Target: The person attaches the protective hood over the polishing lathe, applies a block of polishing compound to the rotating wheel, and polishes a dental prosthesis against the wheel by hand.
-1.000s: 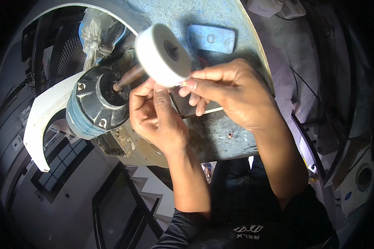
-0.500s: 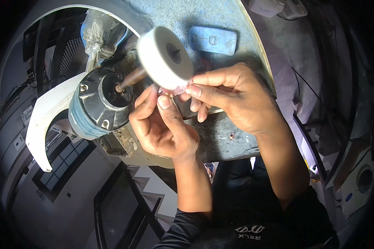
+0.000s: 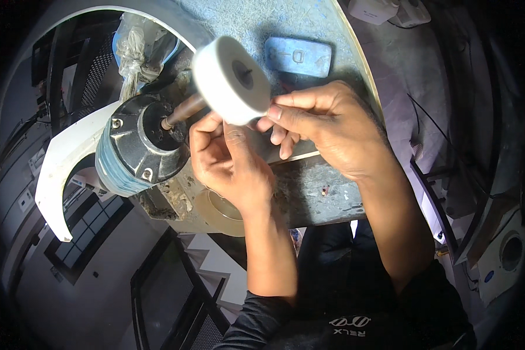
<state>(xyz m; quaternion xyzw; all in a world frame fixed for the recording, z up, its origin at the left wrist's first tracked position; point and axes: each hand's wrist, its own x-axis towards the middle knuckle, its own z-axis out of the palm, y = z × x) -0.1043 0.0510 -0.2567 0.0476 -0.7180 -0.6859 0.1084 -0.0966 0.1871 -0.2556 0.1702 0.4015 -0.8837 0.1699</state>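
Observation:
A white buffing wheel (image 3: pixel 216 76) sits on a copper-coloured spindle (image 3: pixel 186 109) out of a dark motor (image 3: pixel 143 143); its rim looks blurred as if spinning. Both my hands are raised to its lower rim. My left hand (image 3: pixel 232 160), thumb and fingers closed in a pinch, is just below the rim on the motor side. From the right, my right hand (image 3: pixel 329 128) pinches with thumb and index finger at the rim's edge. The small shiny pinkish piece between them is now mostly hidden by wheel and fingers. A blue rectangular block (image 3: pixel 298 57) lies beyond the wheel.
Blue fibres and dust cover the bench surface (image 3: pixel 245 20) behind the wheel. A white curved guard (image 3: pixel 55 175) stands at the left, near a clear plastic bag (image 3: pixel 135 49). Below my left hand, a brownish tape roll (image 3: pixel 220 205) rests near the bench front (image 3: pixel 309 195).
Both hands have moved slightly up, closer to the wheel's rim. The pinkish piece, visible between the fingers before, has gone mostly out of sight, and the tape roll has come into view.

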